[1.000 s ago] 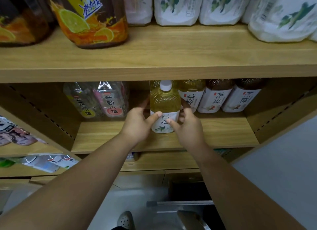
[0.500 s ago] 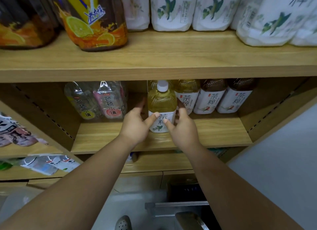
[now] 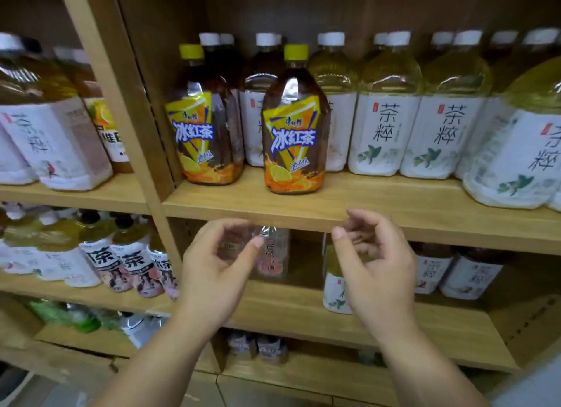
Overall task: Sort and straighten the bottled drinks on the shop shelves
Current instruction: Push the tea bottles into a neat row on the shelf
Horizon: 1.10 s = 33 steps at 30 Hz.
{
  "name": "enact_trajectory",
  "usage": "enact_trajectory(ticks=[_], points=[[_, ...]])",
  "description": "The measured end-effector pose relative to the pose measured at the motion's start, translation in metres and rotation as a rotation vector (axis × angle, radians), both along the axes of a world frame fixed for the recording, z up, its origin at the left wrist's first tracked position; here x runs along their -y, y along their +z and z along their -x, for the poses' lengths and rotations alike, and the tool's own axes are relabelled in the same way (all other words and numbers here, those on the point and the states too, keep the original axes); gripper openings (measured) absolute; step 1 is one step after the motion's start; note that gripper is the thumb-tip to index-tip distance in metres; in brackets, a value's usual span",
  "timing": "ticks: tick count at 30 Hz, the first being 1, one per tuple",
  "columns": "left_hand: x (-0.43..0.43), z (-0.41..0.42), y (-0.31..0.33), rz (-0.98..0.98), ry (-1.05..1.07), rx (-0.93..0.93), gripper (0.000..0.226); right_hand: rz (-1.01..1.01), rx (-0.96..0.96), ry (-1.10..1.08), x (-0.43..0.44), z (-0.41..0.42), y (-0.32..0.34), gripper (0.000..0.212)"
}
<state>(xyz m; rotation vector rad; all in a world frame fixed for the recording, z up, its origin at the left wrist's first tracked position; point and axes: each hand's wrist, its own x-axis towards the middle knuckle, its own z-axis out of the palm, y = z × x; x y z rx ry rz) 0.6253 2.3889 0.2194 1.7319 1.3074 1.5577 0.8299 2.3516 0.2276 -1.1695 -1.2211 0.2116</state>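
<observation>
My left hand (image 3: 217,270) and my right hand (image 3: 375,264) hover apart in front of the shelf edge (image 3: 303,217), fingers curled and holding nothing. Above them two iced-tea bottles with yellow caps stand on the upper shelf: one (image 3: 296,124) forward near the edge, the other (image 3: 202,118) at the left by the upright. A row of white-labelled green tea bottles (image 3: 385,109) fills the shelf to the right. On the lower shelf a small green tea bottle (image 3: 334,280) stands partly hidden behind my right hand, and a clear pink-labelled bottle (image 3: 274,255) shows between my hands.
A wooden upright (image 3: 133,124) divides the shelving. The left bay holds more tea bottles (image 3: 54,139) above and smaller bottles (image 3: 127,264) below. Dark tea bottles (image 3: 467,273) stand at the lower right. Lower shelves hold further drinks (image 3: 258,346).
Both hands have let go of the small green tea bottle and pulled back and up. The view has lifted from the lower shelf to the upper shelf.
</observation>
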Motion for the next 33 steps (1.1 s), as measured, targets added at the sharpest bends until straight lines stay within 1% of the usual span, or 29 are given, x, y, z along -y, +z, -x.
enact_trajectory(ticks=[3, 5, 7, 10, 12, 14, 15, 19, 23, 25, 28, 31, 33], points=[[-0.013, 0.023, 0.03, -0.081, 0.065, 0.048, 0.034, -0.054, 0.038, 0.002, -0.025, 0.007, 0.034, 0.026], [-0.028, 0.036, 0.045, -0.14, 0.145, -0.001, 0.045, -0.027, 0.101, -0.023, -0.045, 0.007, 0.049, 0.038], [-0.043, 0.044, 0.058, -0.173, 0.209, -0.065, 0.053, 0.022, 0.122, -0.068, -0.064, 0.01, 0.064, 0.053], [-0.061, 0.045, 0.073, -0.2, 0.246, -0.209, 0.062, 0.059, 0.054, -0.08, -0.093, 0.019, 0.075, 0.071], [-0.069, 0.042, 0.079, -0.174, 0.26, -0.303, 0.069, 0.07, 0.006, -0.072, -0.11, 0.024, 0.073, 0.08], [-0.075, 0.039, 0.082, -0.153, 0.26, -0.327, 0.077, 0.117, -0.028, -0.059, -0.12, 0.026, 0.069, 0.089], [-0.078, 0.038, 0.083, -0.153, 0.255, -0.33, 0.081, 0.144, -0.043, -0.046, -0.122, 0.025, 0.068, 0.09], [-0.087, 0.029, 0.08, -0.136, 0.265, -0.364, 0.09, 0.164, 0.037, -0.001, -0.122, 0.024, 0.07, 0.069], [-0.092, 0.023, 0.078, -0.213, 0.281, -0.26, 0.083, 0.199, 0.018, -0.001, -0.12, 0.025, 0.072, 0.071], [-0.094, 0.024, 0.077, -0.259, 0.269, -0.201, 0.084, 0.211, 0.013, 0.004, -0.119, 0.025, 0.073, 0.069], [-0.095, 0.028, 0.075, -0.329, 0.256, -0.165, 0.083, 0.214, 0.043, 0.008, -0.114, 0.026, 0.073, 0.062], [-0.095, 0.032, 0.072, -0.293, 0.205, -0.127, 0.087, 0.223, 0.029, 0.023, -0.109, 0.028, 0.074, 0.058], [-0.096, 0.034, 0.073, -0.241, 0.152, -0.106, 0.089, 0.228, -0.013, 0.043, -0.106, 0.031, 0.077, 0.06]])
